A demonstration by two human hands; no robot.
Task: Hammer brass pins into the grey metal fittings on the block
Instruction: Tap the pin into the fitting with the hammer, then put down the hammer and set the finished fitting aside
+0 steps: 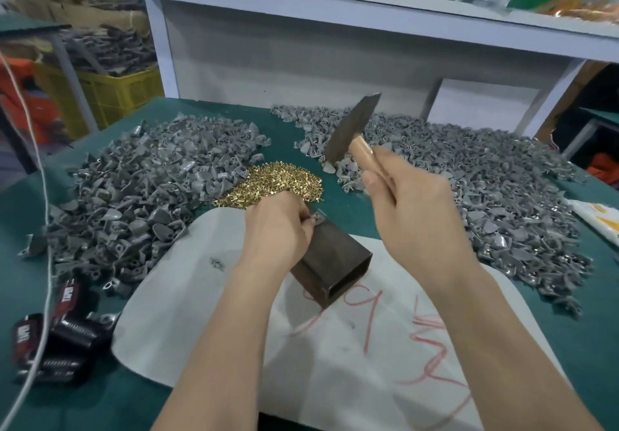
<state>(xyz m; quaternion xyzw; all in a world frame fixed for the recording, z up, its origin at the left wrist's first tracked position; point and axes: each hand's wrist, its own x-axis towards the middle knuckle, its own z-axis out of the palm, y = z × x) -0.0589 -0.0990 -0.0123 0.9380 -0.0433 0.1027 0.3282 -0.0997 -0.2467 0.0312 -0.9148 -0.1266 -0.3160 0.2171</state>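
Observation:
A dark hollow rectangular metal block [335, 263] lies on a white sheet [187, 296] at the table's centre. My left hand [278, 226] pinches a small grey metal fitting [318, 217] against the block's far top end. My right hand [412, 206] grips the wooden handle of a hammer [351, 129], whose dark head is raised above and behind the block. A heap of brass pins [278, 182] lies just beyond my left hand. Whether a pin sits in the fitting is hidden by my fingers.
Large piles of grey fittings spread to the left [140, 189] and to the right [485, 189] on the green table top. Black packets [57, 333] and a white cord [43, 229] lie at the left front. A white shelf [335, 5] rises behind the table.

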